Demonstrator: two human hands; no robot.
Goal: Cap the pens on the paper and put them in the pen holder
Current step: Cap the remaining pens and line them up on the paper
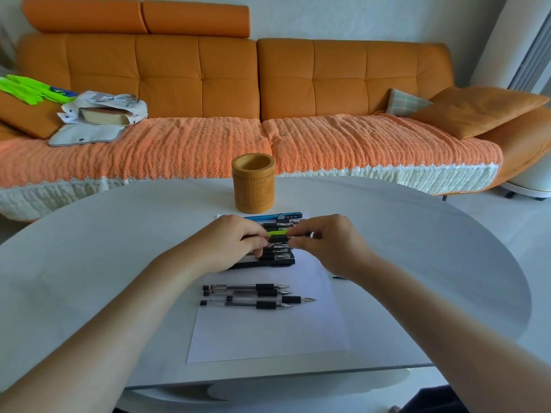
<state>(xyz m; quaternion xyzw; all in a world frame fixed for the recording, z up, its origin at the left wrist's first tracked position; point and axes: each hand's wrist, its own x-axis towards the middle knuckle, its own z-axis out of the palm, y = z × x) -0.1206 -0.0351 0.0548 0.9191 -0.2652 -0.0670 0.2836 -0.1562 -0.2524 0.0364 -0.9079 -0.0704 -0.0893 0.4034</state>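
Observation:
A white sheet of paper (268, 332) lies on the table. Several uncapped black-grip pens (253, 295) lie side by side across its middle. Further back lies a row of other pens (277, 254), among them a green one (278, 233) and a blue one (272, 216). My left hand (231, 242) grips one end of a black pen (278, 239) above that row. My right hand (325, 242) pinches its other end; whether a cap sits between those fingers is hidden. The brown pen holder (253, 183) stands upright and open behind the paper.
The grey oval table (104, 248) ends close to me at its front edge. An orange sofa (238, 84) with cushions and a bag stands behind the table. A small dark object (338, 277) lies on the table just right of the paper.

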